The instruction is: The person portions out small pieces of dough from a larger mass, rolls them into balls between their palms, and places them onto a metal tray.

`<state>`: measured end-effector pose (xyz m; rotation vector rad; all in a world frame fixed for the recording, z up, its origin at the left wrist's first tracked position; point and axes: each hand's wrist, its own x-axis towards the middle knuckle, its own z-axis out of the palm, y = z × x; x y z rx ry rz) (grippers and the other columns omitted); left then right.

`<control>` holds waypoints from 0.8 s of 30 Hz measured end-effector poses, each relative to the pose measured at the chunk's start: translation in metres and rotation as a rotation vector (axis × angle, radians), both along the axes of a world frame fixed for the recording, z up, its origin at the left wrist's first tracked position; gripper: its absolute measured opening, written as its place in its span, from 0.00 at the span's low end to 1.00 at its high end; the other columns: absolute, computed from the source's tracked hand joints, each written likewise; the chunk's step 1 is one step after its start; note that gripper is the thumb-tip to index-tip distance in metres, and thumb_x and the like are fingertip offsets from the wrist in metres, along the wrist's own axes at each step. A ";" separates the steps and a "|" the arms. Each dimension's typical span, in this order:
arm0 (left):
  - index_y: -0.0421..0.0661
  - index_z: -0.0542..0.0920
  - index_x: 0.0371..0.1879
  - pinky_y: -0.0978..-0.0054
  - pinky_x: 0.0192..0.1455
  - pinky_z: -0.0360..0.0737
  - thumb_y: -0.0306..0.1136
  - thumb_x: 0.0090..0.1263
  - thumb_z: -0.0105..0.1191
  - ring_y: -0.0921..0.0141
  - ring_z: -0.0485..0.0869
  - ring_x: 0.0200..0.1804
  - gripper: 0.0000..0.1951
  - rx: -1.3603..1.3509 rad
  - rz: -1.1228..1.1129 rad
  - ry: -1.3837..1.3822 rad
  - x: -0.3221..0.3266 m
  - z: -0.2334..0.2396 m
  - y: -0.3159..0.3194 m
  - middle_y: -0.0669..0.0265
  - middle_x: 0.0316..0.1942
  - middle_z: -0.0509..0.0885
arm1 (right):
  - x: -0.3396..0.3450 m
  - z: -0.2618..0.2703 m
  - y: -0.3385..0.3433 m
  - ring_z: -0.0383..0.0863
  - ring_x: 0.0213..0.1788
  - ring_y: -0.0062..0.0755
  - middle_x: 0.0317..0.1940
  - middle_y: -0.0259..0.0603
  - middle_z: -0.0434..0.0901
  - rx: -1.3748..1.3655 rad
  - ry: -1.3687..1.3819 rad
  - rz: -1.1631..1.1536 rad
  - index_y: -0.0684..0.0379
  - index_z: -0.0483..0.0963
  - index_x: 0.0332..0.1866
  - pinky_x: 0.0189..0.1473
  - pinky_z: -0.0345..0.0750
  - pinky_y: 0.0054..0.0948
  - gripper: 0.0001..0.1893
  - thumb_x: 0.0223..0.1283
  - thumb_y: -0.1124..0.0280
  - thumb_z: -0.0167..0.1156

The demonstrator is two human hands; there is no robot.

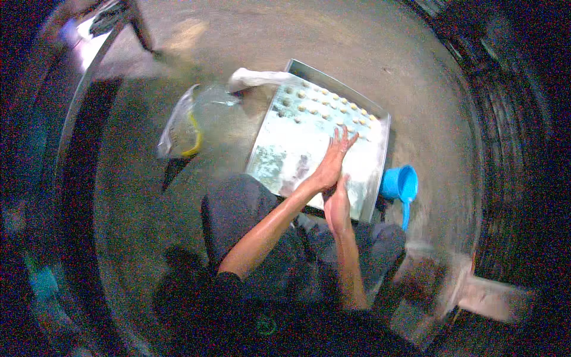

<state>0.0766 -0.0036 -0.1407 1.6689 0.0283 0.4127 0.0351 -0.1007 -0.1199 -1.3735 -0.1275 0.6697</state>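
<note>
A shallow metal tray [276, 165] lies before me, tilted in the view. Small pale balls [325, 117], which look like dough, stand in rows over its far part. Above the near half of the tray my left hand [334, 156] lies across my right hand [337, 201], palms together, with the left fingers stretched out and spread. Whether anything small sits between the palms is hidden. A white cloth or bag [256, 78] touches the tray's far left corner.
A blue plastic dipper [395, 184] stands at the tray's right side. On the floor to the left lies a clear plastic bag with a yellow edge [180, 134]. Part of another person [138, 26] shows at the upper left. A pale block [495, 296] is at the lower right.
</note>
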 end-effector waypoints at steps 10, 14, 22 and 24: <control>0.41 0.39 0.75 0.49 0.77 0.35 0.41 0.78 0.35 0.51 0.30 0.78 0.33 0.009 -0.203 -0.050 -0.005 -0.010 -0.051 0.48 0.77 0.34 | 0.068 0.004 -0.019 0.42 0.79 0.38 0.77 0.44 0.45 0.063 -0.054 -0.194 0.59 0.39 0.77 0.76 0.44 0.46 0.48 0.65 0.29 0.34; 0.35 0.43 0.74 0.45 0.76 0.35 0.41 0.77 0.38 0.45 0.33 0.77 0.34 0.167 -0.036 -0.032 -0.004 -0.016 -0.032 0.43 0.76 0.37 | 0.004 -0.027 -0.009 0.42 0.78 0.36 0.78 0.38 0.41 -0.041 0.003 -0.278 0.55 0.38 0.78 0.77 0.40 0.38 0.41 0.71 0.35 0.27; 0.48 0.43 0.76 0.54 0.78 0.37 0.48 0.79 0.33 0.49 0.37 0.78 0.33 -0.192 -0.089 -0.113 -0.007 -0.018 -0.044 0.48 0.77 0.38 | 0.054 -0.015 -0.013 0.42 0.78 0.36 0.78 0.40 0.44 -0.068 -0.284 0.038 0.61 0.41 0.77 0.77 0.39 0.38 0.42 0.71 0.36 0.24; 0.47 0.42 0.76 0.59 0.78 0.39 0.56 0.78 0.28 0.56 0.38 0.79 0.36 -0.608 -0.151 -0.083 -0.008 -0.009 -0.028 0.53 0.78 0.42 | 0.009 -0.006 0.012 0.43 0.78 0.39 0.77 0.43 0.45 -0.344 -0.343 -0.157 0.63 0.41 0.77 0.77 0.39 0.34 0.43 0.71 0.35 0.24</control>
